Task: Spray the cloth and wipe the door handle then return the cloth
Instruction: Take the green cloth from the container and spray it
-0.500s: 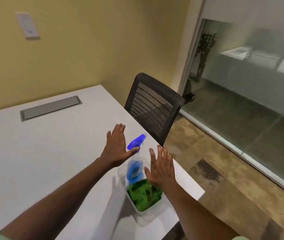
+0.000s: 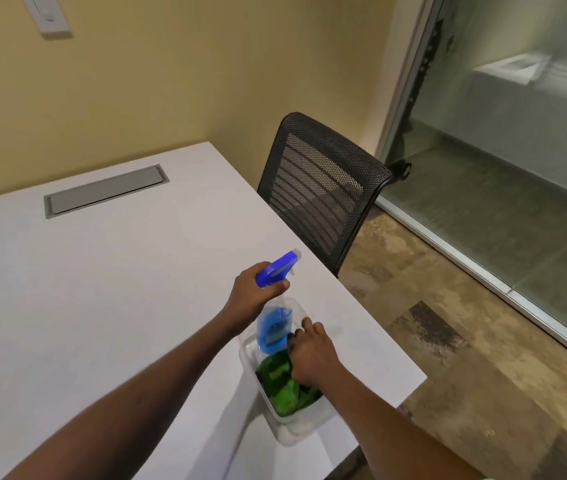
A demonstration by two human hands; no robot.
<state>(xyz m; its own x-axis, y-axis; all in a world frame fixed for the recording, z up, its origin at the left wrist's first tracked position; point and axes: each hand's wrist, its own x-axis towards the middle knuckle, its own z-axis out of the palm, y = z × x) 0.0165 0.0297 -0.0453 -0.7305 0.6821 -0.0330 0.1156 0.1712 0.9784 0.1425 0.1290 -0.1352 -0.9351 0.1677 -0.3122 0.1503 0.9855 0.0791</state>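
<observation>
A clear plastic bin [image 2: 285, 429] stands near the right edge of the white table [image 2: 85, 289]. In it are a spray bottle [image 2: 275, 327] with blue liquid and a blue trigger head, and a crumpled green cloth [image 2: 280, 384]. My left hand [image 2: 254, 296] is closed around the bottle's neck just under the trigger head. My right hand [image 2: 311, 355] reaches down into the bin with its fingers on the green cloth beside the bottle. No door handle is in view.
A black mesh office chair [image 2: 320, 188] is pushed against the table's right side, just beyond the bin. A grey cable hatch [image 2: 105, 190] is set into the tabletop at the back. A glass wall [image 2: 500, 150] runs along the right above patterned floor.
Both hands hovered open over the bin before. Now the left hand has closed on the spray bottle's neck and the right hand has dropped into the bin onto the green cloth.
</observation>
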